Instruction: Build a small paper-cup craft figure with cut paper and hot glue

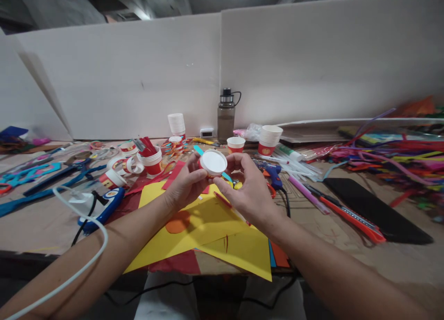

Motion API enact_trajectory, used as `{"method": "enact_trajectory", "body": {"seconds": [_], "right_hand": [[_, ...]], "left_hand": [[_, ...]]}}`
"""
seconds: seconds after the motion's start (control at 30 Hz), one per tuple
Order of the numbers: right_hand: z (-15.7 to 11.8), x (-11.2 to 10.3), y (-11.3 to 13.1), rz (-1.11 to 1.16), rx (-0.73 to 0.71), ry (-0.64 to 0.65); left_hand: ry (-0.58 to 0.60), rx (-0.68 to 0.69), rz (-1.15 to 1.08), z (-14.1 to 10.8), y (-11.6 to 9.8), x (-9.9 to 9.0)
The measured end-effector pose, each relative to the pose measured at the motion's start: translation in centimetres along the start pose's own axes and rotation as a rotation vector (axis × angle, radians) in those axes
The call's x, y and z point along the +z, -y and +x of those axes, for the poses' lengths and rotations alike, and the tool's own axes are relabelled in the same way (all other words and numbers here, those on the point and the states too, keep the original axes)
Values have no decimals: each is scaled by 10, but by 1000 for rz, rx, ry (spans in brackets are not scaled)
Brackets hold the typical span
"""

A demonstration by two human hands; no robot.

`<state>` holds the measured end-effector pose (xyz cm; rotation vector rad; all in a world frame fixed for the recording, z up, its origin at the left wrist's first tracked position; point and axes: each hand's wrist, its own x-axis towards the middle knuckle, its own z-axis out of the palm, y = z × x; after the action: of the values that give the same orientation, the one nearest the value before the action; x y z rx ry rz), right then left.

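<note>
Above the yellow paper I hold a short piece of a paper cup (213, 163), its round white face tilted up and a red band showing on its side. My left hand (189, 179) grips it from the left, thumb at the lower edge. Fingers of my right hand (248, 188) curl round its right side, thumb and index at the rim. A light blue strip (199, 150) shows behind the cup piece; whether it is attached I cannot tell. Beneath my hands lie sheets of yellow paper (204, 232) with an orange disc (178, 222) and a red pen (222, 200).
Left are a blue power strip (107, 206), cut cup rings (116, 172) and a cup of red-handled tools (151, 160). Behind stand a water bottle (226, 119) and stacked cups (269, 139). Right lie a glue gun (274, 174), a utility knife (352, 216) and a black phone-like slab (378, 211).
</note>
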<state>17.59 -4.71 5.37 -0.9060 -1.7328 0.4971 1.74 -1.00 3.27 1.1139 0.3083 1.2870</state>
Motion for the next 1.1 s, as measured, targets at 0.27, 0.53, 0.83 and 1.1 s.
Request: {"method": "enact_trajectory", "body": {"seconds": [0.27,0.53,0.83,1.1], "right_hand": [[0,0,3,2,11,-15],[-3,-1,4,-13,-6,-43],[-1,-6,3,-26,-126,39],[2,-10,2,-56,-129,42]], "left_hand": [[-46,-6,11,-2,-2,4],[-36,5,36,-3,-2,5],[-12,14,67,-3,-3,5],[46,3,94,-1,-3,-1]]}}
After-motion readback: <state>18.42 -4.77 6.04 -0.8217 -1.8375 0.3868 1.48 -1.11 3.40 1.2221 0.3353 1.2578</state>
